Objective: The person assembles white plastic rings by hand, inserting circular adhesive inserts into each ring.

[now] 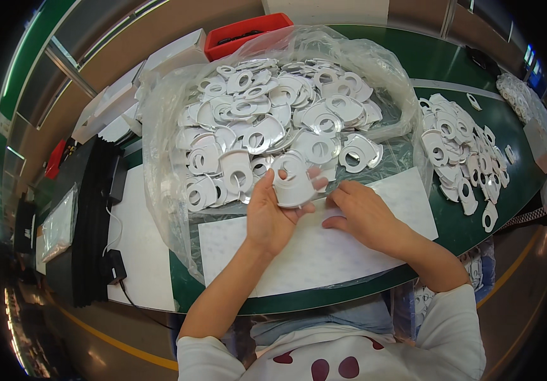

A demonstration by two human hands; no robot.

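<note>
My left hand point(270, 219) is closed around the edges of a flat, white, rounded piece with a round hole point(294, 190). The piece looks like glossy plastic and is tilted above the near edge of the heap. To its right, my right hand point(365, 216) hovers over a white sheet point(242, 260), fingers bent and thumb apart, with nothing visible in it. Just beyond my hands, a big heap of similar white pieces point(257, 133) lies in an opened clear plastic bag point(165, 190).
On the green table point(457, 228), a smaller pile of white pieces point(457, 136) lies at the right. A red bin point(242, 35) and white boxes point(175, 54) stand behind the bag. Stacked black sheets point(89, 235) and a black adapter point(115, 267) sit at the left.
</note>
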